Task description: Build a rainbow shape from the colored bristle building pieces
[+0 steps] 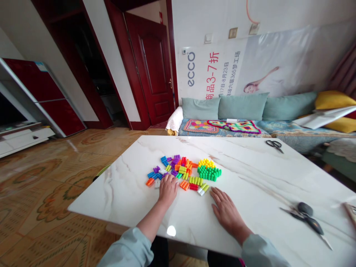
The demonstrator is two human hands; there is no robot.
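My left hand [168,190] lies over the near edge of a loose pile of small coloured plastic cylinders [182,170]. Its fingers point forward and bend down among the pieces, slightly apart; what lies beneath them is hidden. A green piece [179,176] shows just past the fingertips, and a clear or white piece [157,184] sits to the left. Flat on the table, fingers stretched out, rests my right hand [226,207], holding nothing. Closest to it are yellow-green and white pieces [203,189]. Green cylinders [209,173] and yellow ones [206,163] stand grouped at the pile's right.
The marble-patterned white table [122,181] has black-handled scissors [274,145] at its far right. Nearer on the right lie more dark-handled scissors or cutters [306,218]. Beyond the table is a sofa with green cushions [241,106]; a red door [151,66] stands behind.
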